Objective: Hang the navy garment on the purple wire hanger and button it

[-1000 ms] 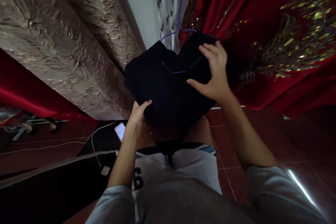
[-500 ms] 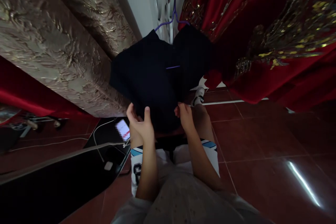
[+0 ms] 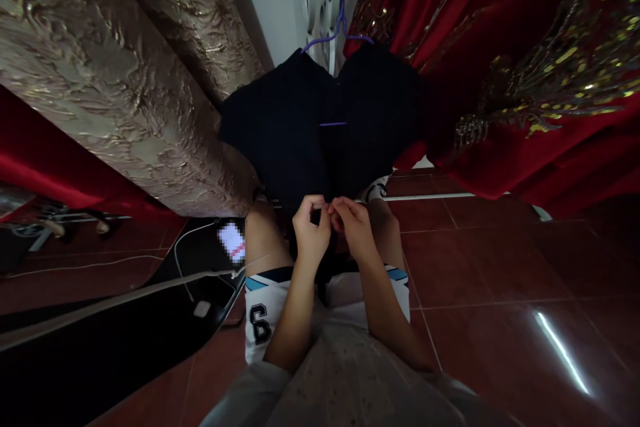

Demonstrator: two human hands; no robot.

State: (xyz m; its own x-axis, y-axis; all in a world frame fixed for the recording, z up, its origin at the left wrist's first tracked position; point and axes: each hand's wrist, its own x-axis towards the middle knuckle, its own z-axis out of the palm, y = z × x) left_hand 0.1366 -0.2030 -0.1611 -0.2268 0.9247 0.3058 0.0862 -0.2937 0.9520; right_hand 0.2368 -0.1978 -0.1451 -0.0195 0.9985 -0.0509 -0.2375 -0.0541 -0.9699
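Note:
A dark navy garment [image 3: 275,127] with an open V front hangs from a purple hanger [image 3: 342,23] between my knees. The hanger's bar shows through the opening. At the garment's lower front, my left hand [image 3: 313,230] pinches thumb and finger together on the cloth. My right hand [image 3: 353,223] is closed in a similar pinch just beside it, fingertips almost touching the left ones. Any small part between the fingertips is too dark to make out.
Beige embossed fabric [image 3: 125,93] hangs on the left, red sequined cloth [image 3: 500,93] on the right. A black surface [image 3: 125,340] at lower left bears a lit phone [image 3: 231,242], a white cable and a white charger [image 3: 202,309]. Red tiles [image 3: 490,260] cover the floor.
My left hand has moved right from the garment's left side, its spread fingers now closed in a pinch beside my right hand. The garment's lower edges are drawn closer together.

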